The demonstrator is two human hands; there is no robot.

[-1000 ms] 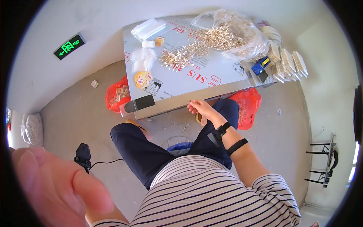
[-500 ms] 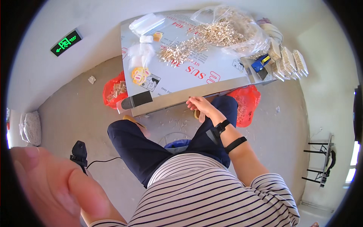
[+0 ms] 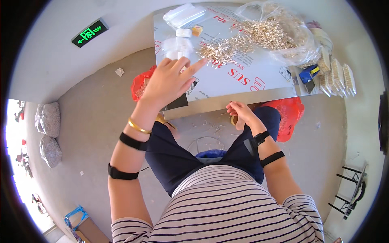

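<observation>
My left hand is over the left part of the metal-topped table, palm down with fingers apart. Its outstretched index finger reaches the near left end of a heap of cotton swabs; whether it touches them I cannot tell. The heap spreads right into a clear plastic bag lying on its side. My right hand is low in front of the table's near edge, over my right thigh. Its fingers are curled together, and anything in them is too small to make out.
Clear plastic sleeves and a white packet lie at the table's far left. On the right are a blue tape dispenser and stacked swab bundles. Red bags flank the table; a blue bin stands between my legs.
My left hand has swung from the lower left, close to the camera, up and right over the table to the swabs. The view has shifted left. My right hand keeps about the same pose.
</observation>
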